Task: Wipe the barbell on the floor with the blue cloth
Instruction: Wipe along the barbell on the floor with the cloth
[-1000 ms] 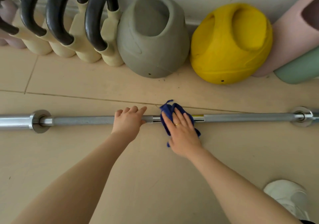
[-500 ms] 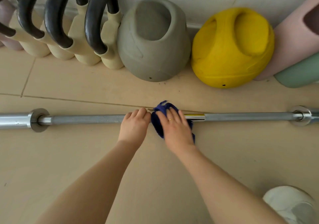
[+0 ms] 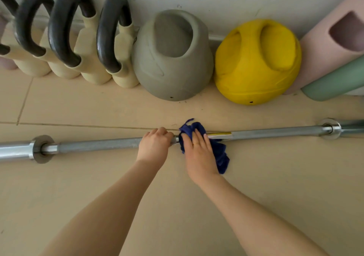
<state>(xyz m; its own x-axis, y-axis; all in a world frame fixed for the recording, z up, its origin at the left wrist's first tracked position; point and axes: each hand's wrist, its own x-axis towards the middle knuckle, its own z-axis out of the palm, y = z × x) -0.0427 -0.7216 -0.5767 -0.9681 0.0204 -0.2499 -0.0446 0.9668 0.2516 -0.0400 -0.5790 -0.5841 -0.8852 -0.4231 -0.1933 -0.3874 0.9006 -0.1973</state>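
Barbell: the barbell (image 3: pixel 98 145) is laid across the tiled floor (image 3: pixel 275 177), running from the left edge of the view to the right, parallel to the wall.
Left grip: the left hand (image 3: pixel 154 146) is curled over the shaft near its middle, and the bar is held steady by it.
Right grip: the blue cloth (image 3: pixel 199 135) is pressed onto the shaft under the right hand (image 3: pixel 199 153), whose fingers are laid nearly straight over the bunched fabric; nothing is pinched that can be seen.
Cloth position: the cloth is draped over the bar just beside the left hand, with a loose tail trailing on the floor toward the person.
Change: against a second ago, the cloth has been slid leftward along the shaft until it nearly meets the left hand, and a yellow label (image 3: pixel 219 134) on the bar is now uncovered.
Meaning: the middle stretch is judged to be wiped; the long runs toward both collars are judged to remain.
Background: kettlebells (image 3: pixel 171 58) are lined along the wall.
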